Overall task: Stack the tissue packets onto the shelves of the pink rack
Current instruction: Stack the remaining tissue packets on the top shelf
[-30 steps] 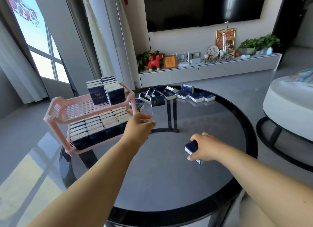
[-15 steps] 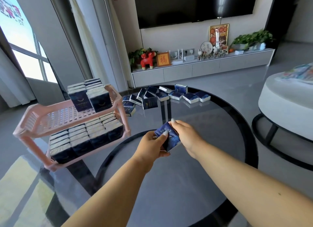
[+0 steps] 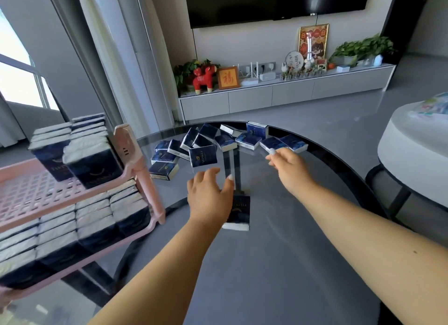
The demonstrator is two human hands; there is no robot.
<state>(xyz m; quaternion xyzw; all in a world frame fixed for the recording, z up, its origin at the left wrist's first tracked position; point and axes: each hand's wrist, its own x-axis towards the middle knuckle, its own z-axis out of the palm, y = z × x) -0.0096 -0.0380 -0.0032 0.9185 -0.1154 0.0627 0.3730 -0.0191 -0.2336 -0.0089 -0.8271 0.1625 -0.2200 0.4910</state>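
The left hand (image 3: 209, 195) hovers over the round glass-topped table with a black rim (image 3: 339, 155), fingers spread and relaxed, gripping nothing. A single dark-blue tissue packet with white ends (image 3: 238, 213) lies flat on the glass just at the hand's 4 o'clock, partly hidden under the thumb side; whether the hand touches it cannot be told.

The right hand (image 3: 289, 166) reaches toward 12 o'clock, fingers loosely extended and holding nothing, its fingertips close to the nearest of the loose pile of dark-blue tissue packets (image 3: 206, 143) — these lie scattered along the table's far edge, some flat, some tilted against each other.

The pink plastic two-shelf rack (image 3: 143, 169) stands at the table's 9 o'clock. Its lower shelf is packed with rows of packets (image 3: 97, 218); the upper shelf carries two upright stacks (image 3: 80, 150) at its right end, the rest of its lattice floor bare.
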